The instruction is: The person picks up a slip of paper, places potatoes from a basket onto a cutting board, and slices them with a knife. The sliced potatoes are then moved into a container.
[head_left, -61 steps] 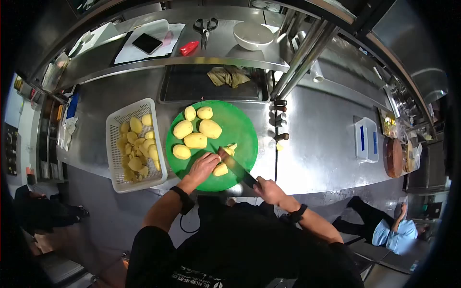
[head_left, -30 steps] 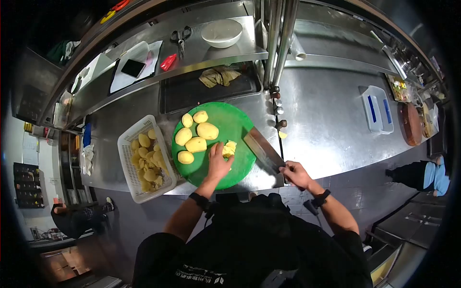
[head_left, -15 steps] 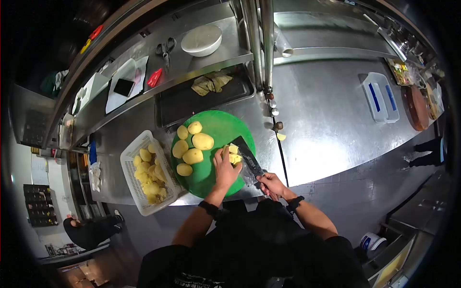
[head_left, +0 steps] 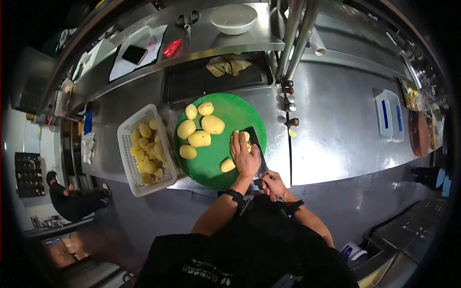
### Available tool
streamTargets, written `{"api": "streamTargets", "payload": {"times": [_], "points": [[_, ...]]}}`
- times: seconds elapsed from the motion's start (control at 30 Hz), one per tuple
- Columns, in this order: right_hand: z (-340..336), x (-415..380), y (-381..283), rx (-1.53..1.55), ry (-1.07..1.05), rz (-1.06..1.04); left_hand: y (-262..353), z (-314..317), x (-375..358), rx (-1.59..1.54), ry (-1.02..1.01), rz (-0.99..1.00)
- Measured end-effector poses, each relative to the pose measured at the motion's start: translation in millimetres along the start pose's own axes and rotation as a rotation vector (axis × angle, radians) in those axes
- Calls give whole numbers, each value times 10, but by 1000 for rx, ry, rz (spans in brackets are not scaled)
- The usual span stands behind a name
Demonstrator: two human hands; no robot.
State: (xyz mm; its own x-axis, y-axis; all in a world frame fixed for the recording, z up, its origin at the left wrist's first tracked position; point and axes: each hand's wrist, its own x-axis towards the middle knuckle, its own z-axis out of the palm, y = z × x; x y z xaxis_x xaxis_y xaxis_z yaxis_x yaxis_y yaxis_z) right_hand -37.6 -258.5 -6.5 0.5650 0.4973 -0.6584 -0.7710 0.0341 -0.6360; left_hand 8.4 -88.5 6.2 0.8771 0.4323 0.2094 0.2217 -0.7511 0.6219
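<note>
The left hand, nearer the cut potato pieces on the green board, partly covers them with outstretched fingers; just right of them, the cleaver runs lengthwise forward from the right hand, whose fingers clamp it

A smartphone on white paper, a red object, scissors and a white bowl line a steel shelf above a dark tray holding a crumpled cloth, as a plastic container sits at right and a person in black appears at left.
</note>
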Motion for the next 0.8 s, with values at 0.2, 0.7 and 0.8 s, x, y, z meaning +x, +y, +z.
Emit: {"api": "streamTargets", "payload": {"times": [0.2, 0.7, 0.8], "points": [[182, -280, -288, -219, 81, -7, 74, -111, -6, -217, 97, 3], [2857, 291, -911, -702, -586, -184, -2337, -2980, 546, -17, 660, -418], [2937, 240, -1079, -712, -457, -65, -3536, -3018, 391, -111, 514, -426]]}}
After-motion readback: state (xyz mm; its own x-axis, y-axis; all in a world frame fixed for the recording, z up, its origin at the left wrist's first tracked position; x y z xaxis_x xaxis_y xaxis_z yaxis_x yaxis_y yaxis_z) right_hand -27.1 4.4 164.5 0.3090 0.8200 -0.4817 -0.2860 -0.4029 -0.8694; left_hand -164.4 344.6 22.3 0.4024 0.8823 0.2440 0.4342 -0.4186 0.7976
